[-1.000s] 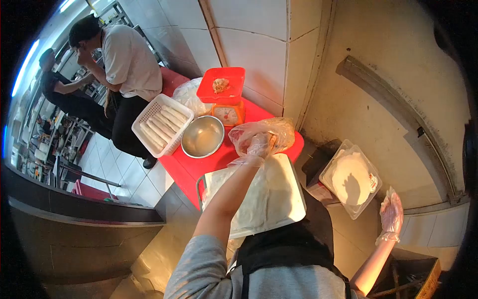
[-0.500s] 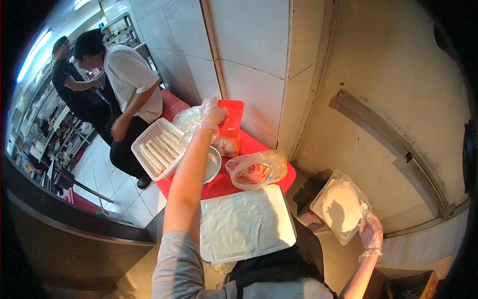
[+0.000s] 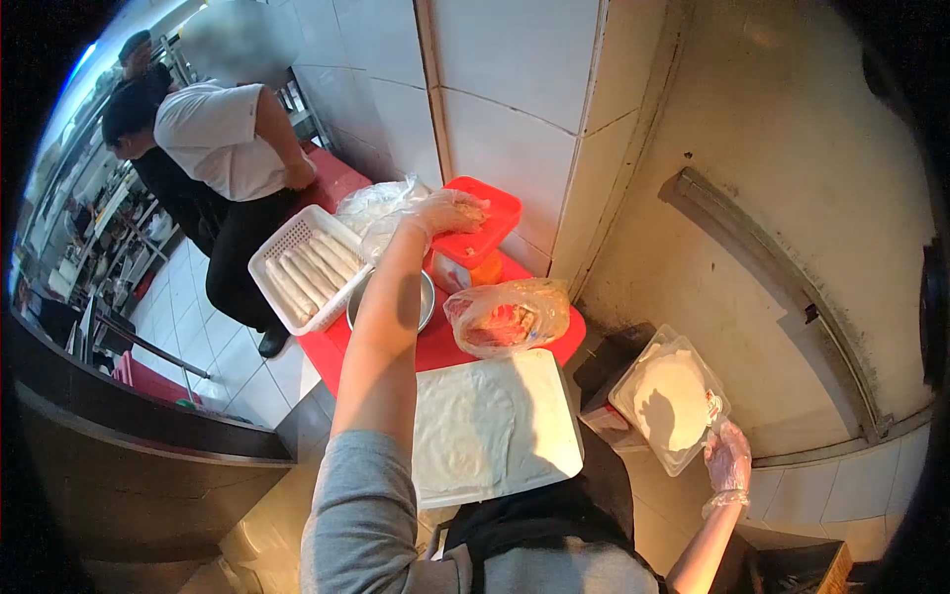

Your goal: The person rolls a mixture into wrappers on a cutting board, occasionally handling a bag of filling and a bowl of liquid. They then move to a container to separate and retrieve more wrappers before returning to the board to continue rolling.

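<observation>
The left hand (image 3: pixel 450 211), in a thin clear glove, reaches up to about twelve o'clock and lies on the red tray (image 3: pixel 480 223) of the kitchen scale (image 3: pixel 473 265). Its fingers are curled narrow over a small lump of filling there; whether they grip it or only touch it I cannot tell. The scale stands on the red desk (image 3: pixel 435 348), against the tiled wall.

Just below the scale, toward six o'clock, a plastic bag (image 3: pixel 507 317) of filling sits open on the desk, touching the far edge of a white board (image 3: pixel 492 428) spread with a pale wrapper. At nine o'clock from the bag a steel bowl (image 3: pixel 424 302) shows partly behind the forearm, and beyond it a white basket (image 3: pixel 307 267) holds a row of pale rolls.

The right hand (image 3: pixel 727 460), also gloved, is low at four o'clock, fingers loosely spread, touching the near corner of a clear box (image 3: pixel 670 401) of white sheets.

Two other people stand at ten o'clock beside the desk.
</observation>
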